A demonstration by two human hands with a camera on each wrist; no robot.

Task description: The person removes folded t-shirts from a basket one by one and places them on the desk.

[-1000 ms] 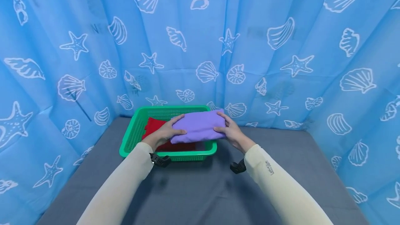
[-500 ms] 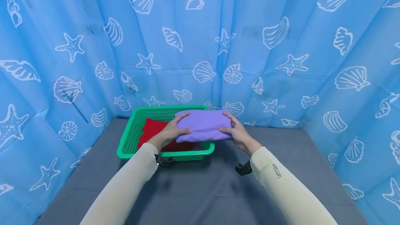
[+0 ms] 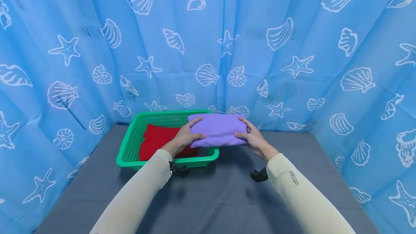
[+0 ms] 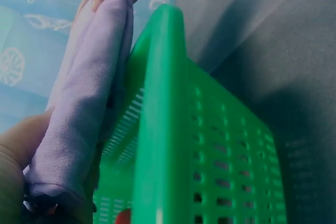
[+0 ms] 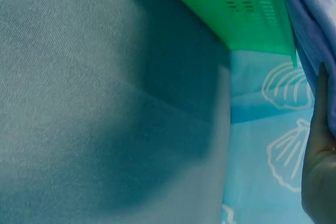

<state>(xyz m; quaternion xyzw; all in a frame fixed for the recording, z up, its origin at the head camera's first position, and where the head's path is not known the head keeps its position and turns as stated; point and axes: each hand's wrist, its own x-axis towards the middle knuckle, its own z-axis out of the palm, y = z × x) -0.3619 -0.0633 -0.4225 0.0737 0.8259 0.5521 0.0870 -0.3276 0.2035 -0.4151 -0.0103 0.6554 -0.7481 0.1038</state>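
A folded purple cloth (image 3: 217,130) is held up between both hands, over the right end of a green plastic basket (image 3: 128,136). My left hand (image 3: 183,138) grips its left end, thumb on the near face. At the opposite end my right hand (image 3: 256,141) pinches it the same way. Inside the basket lies a folded red cloth (image 3: 157,140), partly covered by the left hand and forearm. The left wrist view shows the purple cloth (image 4: 79,114) edge-on as a thick folded layer beside the basket rim (image 4: 163,103). In the right wrist view, fingers (image 5: 321,108) lie along its underside.
The basket stands at the back left of a grey cloth-covered table (image 3: 227,198). A blue curtain (image 3: 208,46) printed with white shells and starfish hangs behind and along both sides. Grey tabletop extends to the right of the basket.
Both hands have carried the purple cloth to the right relative to the basket, uncovering more of the red cloth. The head view has shifted slightly to the right.
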